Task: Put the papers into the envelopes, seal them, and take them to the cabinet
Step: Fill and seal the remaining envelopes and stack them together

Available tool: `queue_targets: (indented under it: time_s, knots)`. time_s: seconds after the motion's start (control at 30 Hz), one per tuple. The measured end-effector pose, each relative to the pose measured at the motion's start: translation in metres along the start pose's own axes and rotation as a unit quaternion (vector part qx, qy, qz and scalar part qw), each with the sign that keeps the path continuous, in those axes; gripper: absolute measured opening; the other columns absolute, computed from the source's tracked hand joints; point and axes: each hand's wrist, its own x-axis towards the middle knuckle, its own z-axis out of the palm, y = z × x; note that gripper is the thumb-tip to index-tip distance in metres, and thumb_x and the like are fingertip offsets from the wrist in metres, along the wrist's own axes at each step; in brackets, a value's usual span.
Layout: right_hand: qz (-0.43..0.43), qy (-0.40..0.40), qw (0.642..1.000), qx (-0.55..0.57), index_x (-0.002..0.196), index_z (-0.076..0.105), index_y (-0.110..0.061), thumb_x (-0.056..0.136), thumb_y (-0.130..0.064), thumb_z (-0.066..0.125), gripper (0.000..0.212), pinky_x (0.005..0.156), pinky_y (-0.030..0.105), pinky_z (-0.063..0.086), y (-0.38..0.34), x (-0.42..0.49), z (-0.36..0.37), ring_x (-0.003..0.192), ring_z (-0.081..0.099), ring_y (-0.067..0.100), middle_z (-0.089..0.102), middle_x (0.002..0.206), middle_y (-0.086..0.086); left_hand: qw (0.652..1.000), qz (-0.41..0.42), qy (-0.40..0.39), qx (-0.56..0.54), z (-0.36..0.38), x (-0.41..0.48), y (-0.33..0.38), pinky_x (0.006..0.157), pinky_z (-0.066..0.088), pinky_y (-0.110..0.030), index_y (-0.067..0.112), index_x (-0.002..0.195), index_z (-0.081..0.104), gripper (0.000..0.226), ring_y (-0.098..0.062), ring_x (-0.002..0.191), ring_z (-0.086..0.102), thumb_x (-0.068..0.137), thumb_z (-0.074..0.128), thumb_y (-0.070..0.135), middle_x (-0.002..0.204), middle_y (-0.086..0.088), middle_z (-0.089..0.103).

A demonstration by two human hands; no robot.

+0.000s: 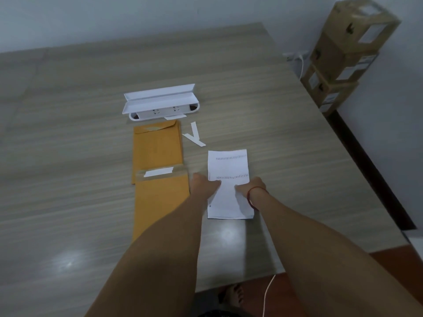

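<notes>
A folded white paper (227,165) with printed lines lies on the wooden table (91,156), right of centre. My left hand (202,185) rests on its left edge and my right hand (250,186), with a red string at the wrist, presses on its right side. Both hands have their fingers curled on the sheet. Two yellow envelopes lie to the left. The far envelope (158,149) has its flap folded down. The near envelope (160,202) overlaps it, with its flap open and a white strip on the flap.
A white socket box (161,105) with its lid up sits in the table beyond the envelopes. Peeled white strips (194,136) lie beside it. Stacked cardboard boxes (343,53) stand off the table's right edge. A white cord (267,294) hangs near the front edge.
</notes>
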Motion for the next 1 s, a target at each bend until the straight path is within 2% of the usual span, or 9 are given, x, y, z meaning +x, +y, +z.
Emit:
queue_targets:
  time_s: [0.1, 0.17, 0.23, 0.27, 0.4, 0.53, 0.7, 0.87, 1.0]
  knots:
    - [-0.031, -0.027, 0.999, 0.018, 0.124, 0.057, -0.002, 0.087, -0.019, 0.063, 0.042, 0.094, 0.033, 0.047, -0.001, -0.004, -0.009, 0.115, 0.060, 0.032, 0.062, 0.125, 0.013, 1.000, -0.015, -0.021, -0.015, 0.002, -0.002, -0.004, 0.058, 0.046, -0.023, 0.001, 0.080, 0.069, 0.024, -0.019, 0.067, 0.063, 0.077, 0.071, 0.024, 0.078, -0.008, 0.067]
    - [-0.060, -0.050, 0.996, 0.038, 0.127, 0.055, -0.002, 0.090, -0.017, 0.060, 0.040, 0.093, 0.031, 0.045, -0.002, -0.006, -0.016, 0.116, 0.059, 0.031, 0.062, 0.127, 0.013, 0.999, -0.016, -0.029, -0.023, 0.004, 0.003, -0.007, 0.071, 0.056, -0.026, 0.004, 0.090, 0.070, 0.048, -0.022, 0.079, 0.069, 0.068, 0.068, 0.046, 0.089, -0.006, 0.072]
    - [-0.083, -0.065, 0.993, 0.061, 0.128, 0.056, -0.003, 0.092, -0.018, 0.058, 0.039, 0.090, 0.029, 0.043, -0.004, -0.010, -0.019, 0.116, 0.059, 0.029, 0.062, 0.127, 0.011, 1.000, -0.003, 0.001, -0.031, 0.011, 0.033, -0.024, 0.088, 0.056, -0.039, 0.010, 0.106, 0.068, 0.081, -0.025, 0.098, 0.068, 0.051, 0.059, 0.068, 0.104, -0.005, 0.071]
    - [-0.093, -0.072, 0.990, 0.074, 0.127, 0.057, -0.004, 0.092, -0.018, 0.058, 0.038, 0.090, 0.028, 0.043, -0.007, -0.014, -0.018, 0.115, 0.059, 0.029, 0.062, 0.126, 0.011, 0.999, 0.005, 0.011, -0.036, 0.008, 0.038, -0.026, 0.091, 0.055, -0.043, 0.011, 0.109, 0.065, 0.085, -0.026, 0.102, 0.067, 0.050, 0.056, 0.071, 0.108, -0.005, 0.070]
    - [-0.127, -0.099, 0.981, 0.104, 0.124, 0.061, -0.004, 0.092, -0.018, 0.059, 0.035, 0.086, 0.026, 0.044, -0.032, -0.027, -0.001, 0.100, 0.061, 0.025, 0.065, 0.122, 0.011, 0.995, 0.035, 0.018, -0.092, -0.033, -0.008, 0.008, 0.098, 0.051, -0.046, 0.004, 0.124, 0.055, 0.044, -0.031, 0.111, 0.062, 0.090, 0.058, 0.031, 0.122, -0.012, 0.064]
    - [-0.158, -0.142, 0.975, 0.069, 0.126, 0.059, -0.005, 0.092, -0.017, 0.057, 0.036, 0.086, 0.027, 0.046, -0.061, -0.037, 0.028, 0.103, 0.061, 0.024, 0.064, 0.125, 0.011, 0.993, 0.033, 0.071, -0.090, -0.079, -0.019, 0.010, 0.099, 0.046, -0.043, 0.002, 0.131, 0.040, 0.037, -0.034, 0.119, 0.053, 0.098, 0.048, 0.019, 0.129, -0.016, 0.054]
    - [-0.178, -0.191, 0.965, -0.028, 0.115, 0.063, -0.003, 0.090, -0.008, 0.054, 0.028, 0.095, 0.037, 0.050, -0.094, -0.045, 0.071, 0.110, 0.063, 0.029, 0.066, 0.118, 0.012, 0.988, 0.041, 0.140, -0.050, -0.132, -0.012, -0.008, 0.096, 0.044, -0.041, 0.004, 0.134, 0.037, 0.037, -0.034, 0.119, 0.052, 0.100, 0.044, 0.015, 0.130, -0.016, 0.052]
    - [-0.181, -0.050, 0.981, 0.044, 0.114, 0.061, 0.001, 0.091, -0.005, 0.050, 0.026, 0.085, 0.034, 0.049, -0.120, -0.042, 0.102, 0.108, 0.062, 0.033, 0.064, 0.119, 0.018, 0.987, 0.013, 0.157, 0.038, -0.164, 0.007, -0.038, 0.101, 0.045, -0.046, 0.004, 0.136, 0.042, 0.044, -0.035, 0.122, 0.051, 0.092, 0.047, 0.005, 0.133, -0.019, 0.051]
    - [-0.151, -0.013, 0.982, 0.116, 0.118, 0.058, -0.003, 0.092, -0.004, 0.044, 0.029, 0.082, 0.031, 0.047, -0.136, -0.036, 0.112, 0.106, 0.061, 0.031, 0.063, 0.120, 0.012, 0.969, 0.077, 0.060, 0.227, -0.172, 0.017, -0.062, 0.100, 0.044, -0.037, 0.013, 0.120, 0.057, 0.045, -0.025, 0.121, 0.047, 0.076, 0.069, 0.015, 0.126, -0.007, 0.051]
